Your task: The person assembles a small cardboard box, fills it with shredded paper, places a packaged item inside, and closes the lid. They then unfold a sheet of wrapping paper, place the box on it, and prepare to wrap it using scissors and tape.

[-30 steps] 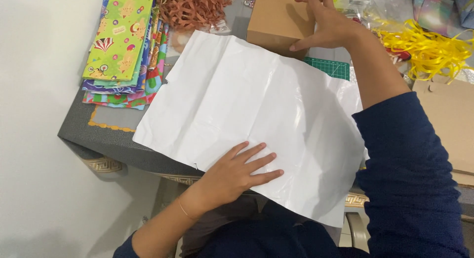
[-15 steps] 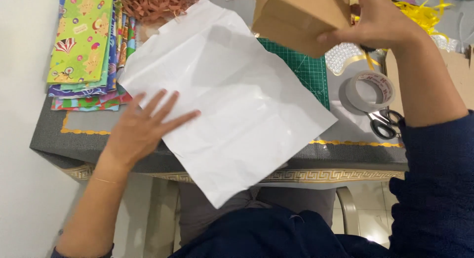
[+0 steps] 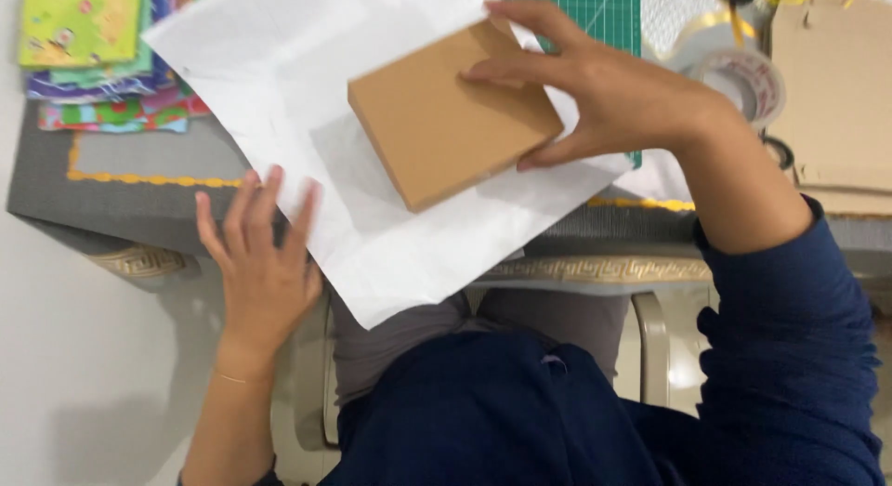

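While my right hand [image 3: 613, 96] pinches the flat brown cardboard box [image 3: 451, 114] by its edges, it hovers over the white tissue sheet [image 3: 307, 86] | left hand [image 3: 260, 263] spread, empty, at the sheet's near edge.

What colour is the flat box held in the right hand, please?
Plain light brown, like kraft cardboard: the box in the right hand, head view.

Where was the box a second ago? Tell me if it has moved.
Yes. The box, held by the right hand, has come from the table's far side onto the white paper, nearer the person.
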